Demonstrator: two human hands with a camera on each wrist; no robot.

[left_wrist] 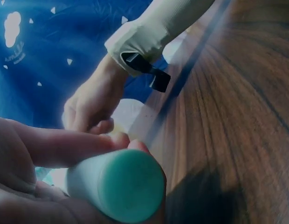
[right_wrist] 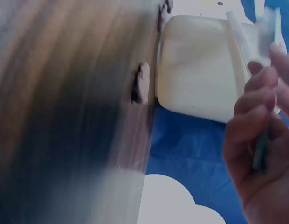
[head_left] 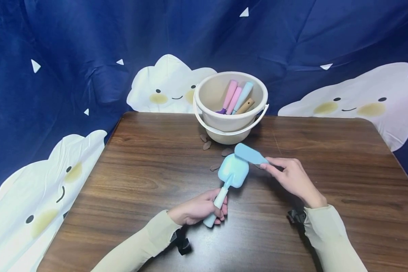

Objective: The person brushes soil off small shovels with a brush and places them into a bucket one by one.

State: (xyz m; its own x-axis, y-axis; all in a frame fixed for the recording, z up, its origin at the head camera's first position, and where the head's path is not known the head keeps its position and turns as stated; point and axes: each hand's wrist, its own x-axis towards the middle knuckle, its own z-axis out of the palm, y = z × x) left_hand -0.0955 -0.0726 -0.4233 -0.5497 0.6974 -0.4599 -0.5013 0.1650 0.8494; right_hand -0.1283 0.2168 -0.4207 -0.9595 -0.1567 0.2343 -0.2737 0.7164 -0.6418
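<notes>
In the head view my left hand [head_left: 202, 207] grips a light blue toy shovel [head_left: 233, 170] by its pale handle, with the scoop pointing away from me. The rounded end of that handle [left_wrist: 133, 186] looms large in the left wrist view. My right hand [head_left: 292, 175] pinches a flat blue paddle-shaped tool [head_left: 249, 154], a scraper or spatula by its look. The tool's far end overlaps the upper edge of the scoop; whether they touch I cannot tell. Several flat brown pieces [head_left: 227, 152] lie on the table around the scoop, partly hidden by both tools.
A cream bucket [head_left: 221, 118] with a lowered handle stands at the table's back edge. Pink, light blue and brown tool handles [head_left: 230, 94] lean inside it. Behind the brown wooden table [head_left: 149, 158] hangs a dark blue curtain [head_left: 88, 30] with cloud faces.
</notes>
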